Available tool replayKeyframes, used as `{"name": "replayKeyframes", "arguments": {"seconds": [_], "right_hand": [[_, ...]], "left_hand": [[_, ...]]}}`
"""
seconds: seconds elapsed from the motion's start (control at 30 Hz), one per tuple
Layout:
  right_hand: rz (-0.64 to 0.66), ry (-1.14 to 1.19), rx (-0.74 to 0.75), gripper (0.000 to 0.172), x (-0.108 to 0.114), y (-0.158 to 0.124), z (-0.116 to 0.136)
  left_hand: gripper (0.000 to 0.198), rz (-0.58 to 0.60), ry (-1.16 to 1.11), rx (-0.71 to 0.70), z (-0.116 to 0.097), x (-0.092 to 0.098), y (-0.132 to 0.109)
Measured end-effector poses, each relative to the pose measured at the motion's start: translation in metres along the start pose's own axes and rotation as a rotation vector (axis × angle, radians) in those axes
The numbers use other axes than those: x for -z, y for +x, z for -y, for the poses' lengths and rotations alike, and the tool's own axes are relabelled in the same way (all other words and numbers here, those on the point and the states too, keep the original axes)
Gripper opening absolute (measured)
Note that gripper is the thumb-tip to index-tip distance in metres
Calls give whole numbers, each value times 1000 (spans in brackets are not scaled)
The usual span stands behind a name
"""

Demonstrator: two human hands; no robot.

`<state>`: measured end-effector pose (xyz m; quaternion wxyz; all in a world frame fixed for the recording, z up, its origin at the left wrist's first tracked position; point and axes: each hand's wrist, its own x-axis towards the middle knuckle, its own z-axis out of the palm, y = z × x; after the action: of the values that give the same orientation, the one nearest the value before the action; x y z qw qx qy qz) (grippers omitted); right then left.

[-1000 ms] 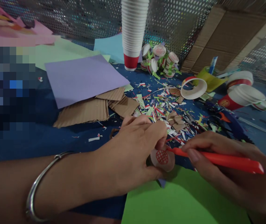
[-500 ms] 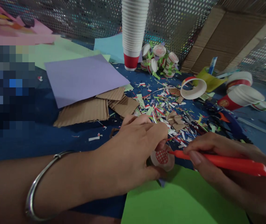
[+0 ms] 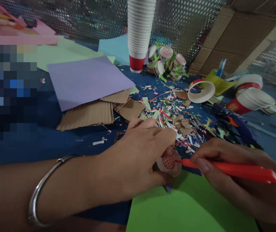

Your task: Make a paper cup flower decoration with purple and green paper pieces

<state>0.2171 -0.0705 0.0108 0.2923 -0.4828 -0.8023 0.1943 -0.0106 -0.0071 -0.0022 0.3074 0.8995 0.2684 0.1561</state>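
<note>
My left hand [image 3: 138, 158] is closed around a small round paper-cup piece [image 3: 177, 167] whose pale face carries a red crosshatched circle. Its sides are mostly hidden by my fingers, and a bit of purple paper [image 3: 168, 188] pokes out below. In my right hand [image 3: 244, 180] lies a red marker [image 3: 237, 170], gripped like a pen, with the tip touching or almost touching the edge of the drawn circle. Under both hands a green paper sheet [image 3: 172, 211] covers the front of the blue table.
Paper scraps [image 3: 162, 112] litter the middle. Behind stand a tall cup stack [image 3: 141, 35] and a cluster of decorated cup pieces [image 3: 167, 61]. Purple paper [image 3: 89, 82] overlaps cardboard pieces [image 3: 87, 116] at left. Cut cups [image 3: 251, 100] and a yellow container [image 3: 216, 80] are at right.
Both hands keep almost the same pose and hold. The marker tip has shifted very slightly at the circle's edge; the whole view has moved a little.
</note>
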Motion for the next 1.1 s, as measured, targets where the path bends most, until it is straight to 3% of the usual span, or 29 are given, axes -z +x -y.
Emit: {"name": "replayKeyframes", "arguments": {"seconds": [0.23,0.5,1.1], "right_hand": [[29,-24,-16,14,2,-2,-1],[-37,35,-56,15,-3,-3,2],[66,90,6,15,-2,0,5]], "left_hand": [[32,-15,3,-12,0,-1,1],[33,-24,20,-26,0,-1,-1],[34,-24,38,-38,-1,-2,-1]]}}
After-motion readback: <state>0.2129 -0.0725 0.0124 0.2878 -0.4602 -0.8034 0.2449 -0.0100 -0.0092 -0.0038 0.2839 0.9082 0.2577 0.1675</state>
